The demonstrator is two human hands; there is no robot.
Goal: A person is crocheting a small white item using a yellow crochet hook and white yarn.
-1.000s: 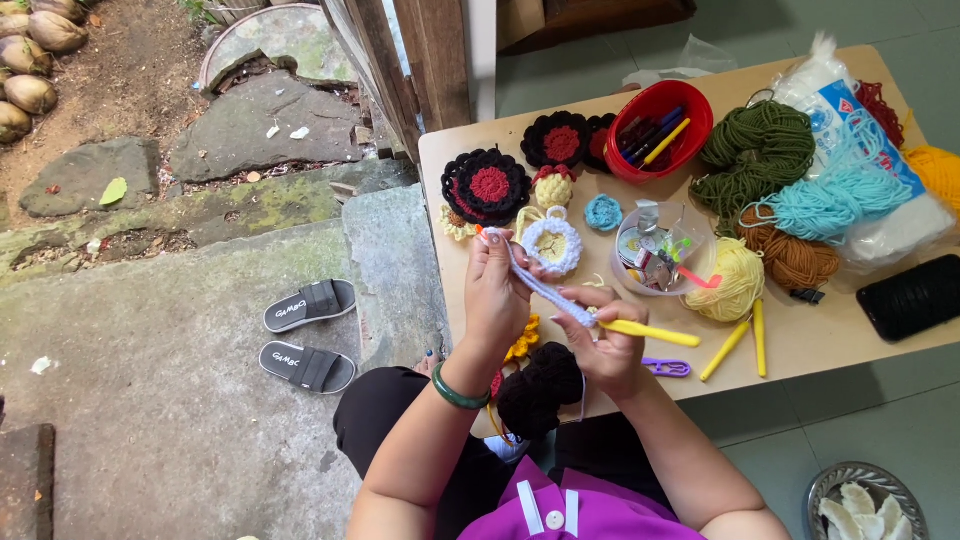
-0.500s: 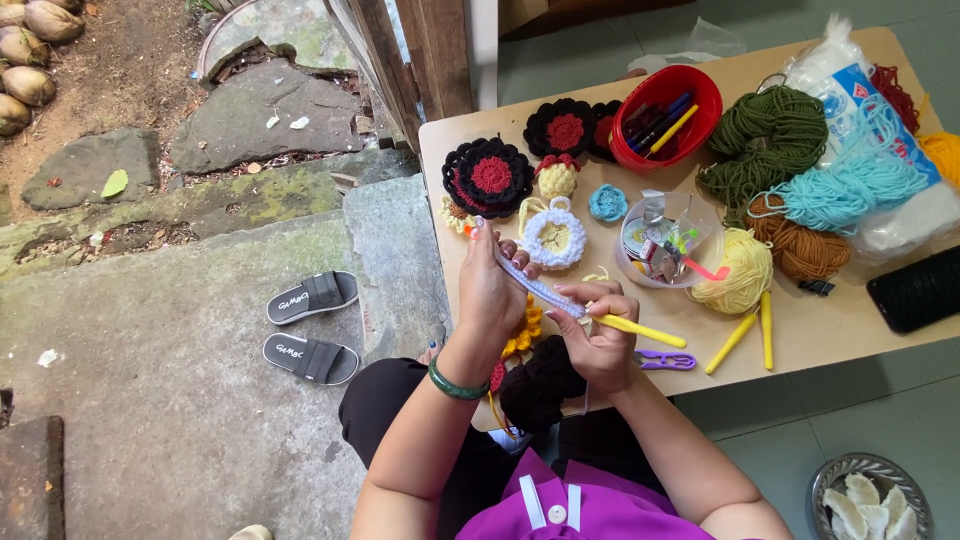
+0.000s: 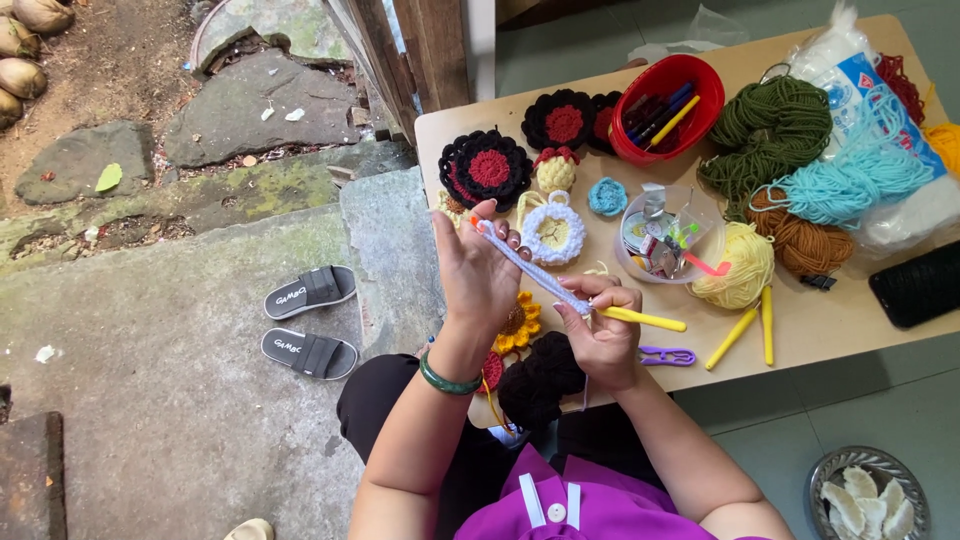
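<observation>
Over the near edge of the wooden table, the left hand is raised with its fingers curled around the upper end of a narrow pale-blue crocheted strip, and the right hand pinches the strip's lower end together with one yellow-handled crochet hook; the two hands sit close together, joined by the strip stretched between them. A green bangle circles the left wrist. On the table beyond the strip lie two black-and-red crocheted flowers, one white-and-yellow round piece, one small blue round piece and one little yellow-and-red piece. A red bowl of pens stands at the far side of the table, and a clear plastic tub of small notions sits right of the white round. Yarn lies in skeins to the right: one green, one light blue, one brown, plus one pale yellow ball. Two more yellow hooks and one purple clip rest near the table's front edge. One sunflower piece and a black crocheted mass hang just below the hands. Left of the table, on the concrete, lie two black sandals.
</observation>
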